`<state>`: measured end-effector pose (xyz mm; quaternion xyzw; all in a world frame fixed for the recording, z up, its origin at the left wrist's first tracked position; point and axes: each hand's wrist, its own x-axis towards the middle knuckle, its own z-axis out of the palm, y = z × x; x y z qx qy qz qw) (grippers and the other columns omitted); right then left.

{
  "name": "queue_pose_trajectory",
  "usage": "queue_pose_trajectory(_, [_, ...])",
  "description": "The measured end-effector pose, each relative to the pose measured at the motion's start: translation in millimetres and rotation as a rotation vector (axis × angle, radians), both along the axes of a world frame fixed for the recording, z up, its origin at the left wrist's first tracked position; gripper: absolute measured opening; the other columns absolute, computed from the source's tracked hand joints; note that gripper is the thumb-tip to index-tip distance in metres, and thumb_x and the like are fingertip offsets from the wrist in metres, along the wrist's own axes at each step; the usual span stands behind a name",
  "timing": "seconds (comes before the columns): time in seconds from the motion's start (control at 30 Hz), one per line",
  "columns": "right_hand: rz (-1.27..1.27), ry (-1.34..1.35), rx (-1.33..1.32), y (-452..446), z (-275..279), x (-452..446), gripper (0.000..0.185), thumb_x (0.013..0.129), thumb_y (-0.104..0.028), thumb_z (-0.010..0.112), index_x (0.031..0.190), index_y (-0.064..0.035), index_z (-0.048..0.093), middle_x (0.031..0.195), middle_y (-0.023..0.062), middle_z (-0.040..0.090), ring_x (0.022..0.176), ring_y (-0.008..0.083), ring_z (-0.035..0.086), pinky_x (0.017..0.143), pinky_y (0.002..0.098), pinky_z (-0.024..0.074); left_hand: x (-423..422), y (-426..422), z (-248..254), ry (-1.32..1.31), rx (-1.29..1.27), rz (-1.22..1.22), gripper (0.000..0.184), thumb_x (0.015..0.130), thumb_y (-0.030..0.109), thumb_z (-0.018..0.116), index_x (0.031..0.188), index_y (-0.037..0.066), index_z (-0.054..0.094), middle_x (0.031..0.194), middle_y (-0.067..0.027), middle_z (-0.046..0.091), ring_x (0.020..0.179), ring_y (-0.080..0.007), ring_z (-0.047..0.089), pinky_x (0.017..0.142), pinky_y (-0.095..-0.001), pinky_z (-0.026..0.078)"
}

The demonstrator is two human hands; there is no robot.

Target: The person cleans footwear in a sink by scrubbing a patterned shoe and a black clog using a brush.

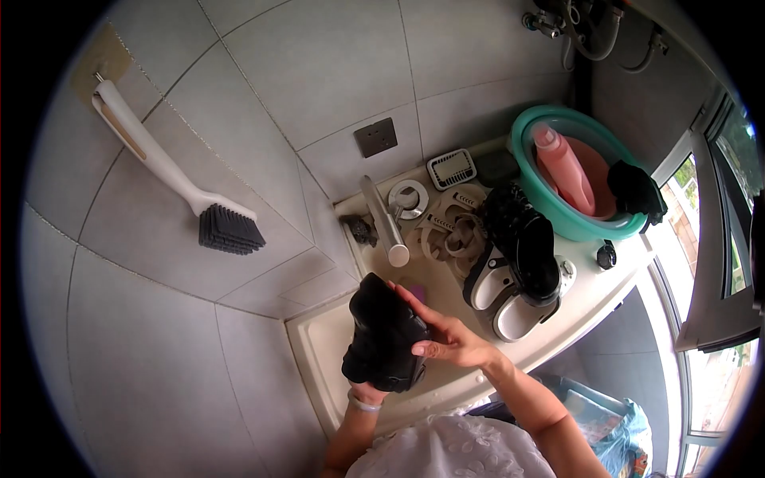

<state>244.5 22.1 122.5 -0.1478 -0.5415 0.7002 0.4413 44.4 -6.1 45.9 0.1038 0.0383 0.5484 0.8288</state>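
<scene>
A black shoe-like item (382,334) is held over the pale sink basin (319,341). My left hand (368,392) is beneath its lower end, its fingers hidden behind the item. My right hand (446,338) grips the item's right side, with fingers along the far edge and the thumb nearer me. Just beyond the item stands the faucet (384,223), its spout end above the basin. A small purple thing (414,293) lies partly hidden behind my right fingers.
Black shoes (530,255), white-lined sandals (510,315) and beige sandals (450,231) crowd the counter. A teal basin (530,179) holds a pink bottle (566,171). A brush (171,171) hangs at left. A soap dish (452,169) and watch (606,255) rest nearby.
</scene>
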Motion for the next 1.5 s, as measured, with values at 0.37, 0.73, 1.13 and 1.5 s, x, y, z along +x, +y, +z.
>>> queue_pose_trajectory(0.37, [-0.022,0.04,-0.165,-6.3,-10.5,-8.1,0.087,0.089,0.0,0.063,0.154,-0.01,0.006,0.152,0.0046,0.029,0.136,0.0136,0.029,0.109,0.0299,0.0263,-6.9,5.7,9.7,0.118,-0.122,0.103,0.052,0.096,0.03,0.044,0.142,0.005,0.039,0.138,-0.013,0.049,0.126,-0.03,0.048,0.109,-0.0429,0.036])
queue_pose_trajectory(0.73, [-0.211,0.014,-0.236,-11.5,-18.7,-19.5,0.071,0.093,-0.004,0.056,0.151,-0.0029,0.015,0.147,0.0107,0.036,0.135,0.0195,0.034,0.112,0.0337,0.0253,2.1,3.5,25.3,0.218,-0.033,0.124,0.056,0.095,0.032,0.045,0.143,0.004,0.037,0.14,-0.015,0.047,0.126,-0.031,0.047,0.109,-0.0434,0.037])
queue_pose_trajectory(1.13, [-0.454,-0.035,-0.301,-7.0,-23.7,-32.7,0.053,0.093,-0.015,0.048,0.142,-0.0001,0.035,0.123,0.0059,0.054,0.107,0.0131,0.052,0.091,0.0269,0.043,11.3,3.3,40.7,0.325,-0.029,0.143,0.059,0.095,0.045,0.04,0.14,0.006,0.042,0.135,-0.0121,0.052,0.12,-0.0281,0.052,0.104,-0.0407,0.042])
queue_pose_trajectory(1.5, [-0.391,0.013,-0.394,-6.4,-27.0,-29.8,0.058,0.09,-0.013,0.046,0.146,-0.0034,0.032,0.127,0.0063,0.053,0.109,0.0147,0.054,0.092,0.03,0.0451,6.8,3.5,33.2,0.301,0.045,0.127,0.061,0.096,0.046,0.041,0.142,0.006,0.04,0.139,-0.0117,0.049,0.124,-0.0284,0.049,0.108,-0.0413,0.038])
